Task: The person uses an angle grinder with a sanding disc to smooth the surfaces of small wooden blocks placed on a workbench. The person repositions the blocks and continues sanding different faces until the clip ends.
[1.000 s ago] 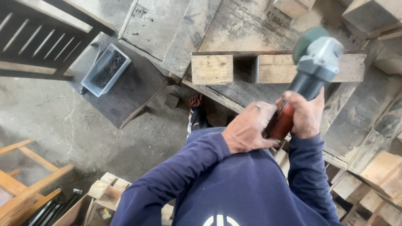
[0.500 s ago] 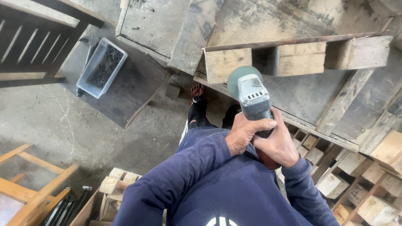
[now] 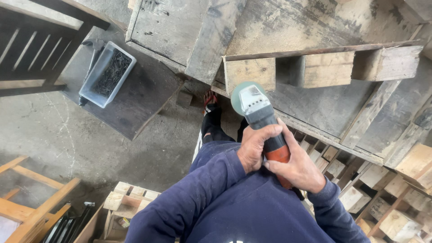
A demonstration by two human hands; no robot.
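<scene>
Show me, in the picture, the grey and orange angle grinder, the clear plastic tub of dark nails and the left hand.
grey and orange angle grinder (image 3: 254,106), head view, grey head.
clear plastic tub of dark nails (image 3: 89,90), head view, near rim.
left hand (image 3: 255,146), head view, back of hand.

Soft, even daylight fills the scene, bright enough to show wood grain clearly. Shadows are faint and diffuse, darkest beneath the pallet boards (image 3: 324,67). No glare appears. Focus is sharp throughout, with wide-angle stretching at the edges.
</scene>
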